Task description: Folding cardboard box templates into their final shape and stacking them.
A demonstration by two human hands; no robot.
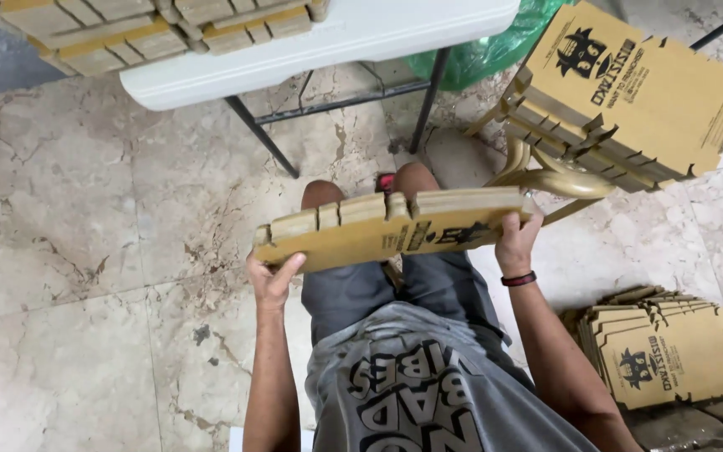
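The left hand [271,280] grips the left end of a flat box [395,228], thumb laid up against its near face and the other fingers hidden behind it. The box is a folded brown cardboard blank with slotted flaps along its top edge and a dark printed figure with lettering near its right half; it is held level above the person's knees, over the marble floor [85,251]. The right hand [516,243] holds the box's right end, fingers curled over the top edge and closed on the cardboard; a dark wristband [519,279] sits just below that hand. Up and left of the left fingers, a white desk [294,50] carries stacks of folded boxes [127,29], edges showing in rows. Beyond the desk, above the right fingers, lies a green plastic bag [479,50]; what is in it cannot be told. Up and right of the right fingers, a pile of flat blanks [629,92] rests on a gold chair [554,176], the top one showing the same dark figure and lettering. Below and right of the right fingers, another pile [663,347] of the same printed blanks lies fanned on the floor.
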